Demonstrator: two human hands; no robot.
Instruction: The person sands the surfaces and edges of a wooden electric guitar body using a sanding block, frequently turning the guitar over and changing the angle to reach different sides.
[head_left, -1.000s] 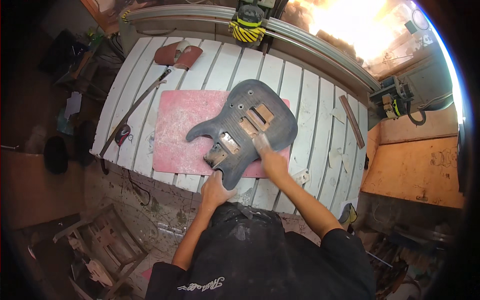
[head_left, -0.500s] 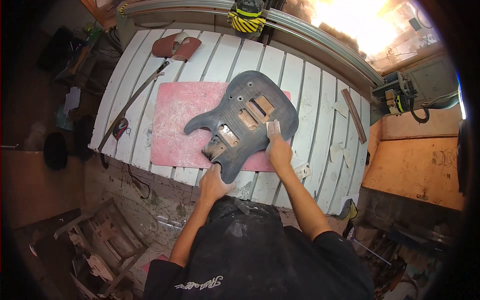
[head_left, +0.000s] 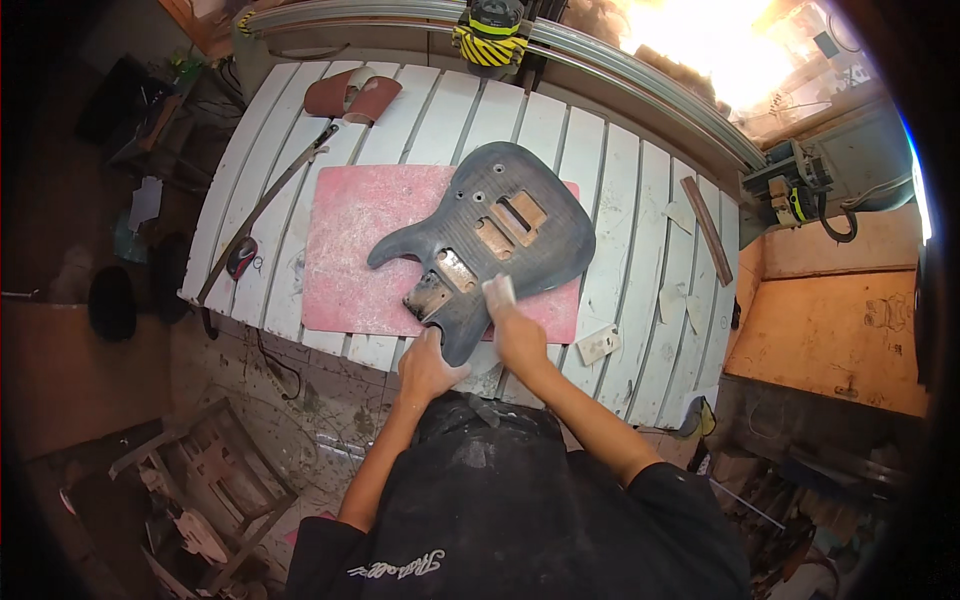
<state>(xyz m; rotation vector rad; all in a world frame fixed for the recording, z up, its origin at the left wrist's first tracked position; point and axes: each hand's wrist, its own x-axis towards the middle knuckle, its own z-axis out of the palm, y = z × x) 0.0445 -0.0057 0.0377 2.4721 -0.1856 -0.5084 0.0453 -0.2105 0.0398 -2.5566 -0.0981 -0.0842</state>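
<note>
A dark grey electric guitar body (head_left: 555, 225) with bare-wood cavities lies flat on a dusty pink mat (head_left: 345, 240). My left hand (head_left: 428, 368) is closed around the tip of its near horn. My right hand (head_left: 520, 338) presses a small pale sanding pad (head_left: 498, 292) against the body's near edge, beside the neck-side cavity. The fingers hide part of the pad, and its underside cannot be seen. White dust coats both hands.
The mat rests on a white slatted table (head_left: 625, 230). Curled red-brown sandpaper (head_left: 375, 99) sits at the back left, near a long thin bar (head_left: 265, 215). At right are a pale switch-plate-like piece (head_left: 598, 345) and a brown strip (head_left: 708, 232). A metal rail (head_left: 640, 75) runs behind.
My right hand has slid left and toward me with the pad, from the body's right side to its near edge. The left hand and the guitar body stay about where they were.
</note>
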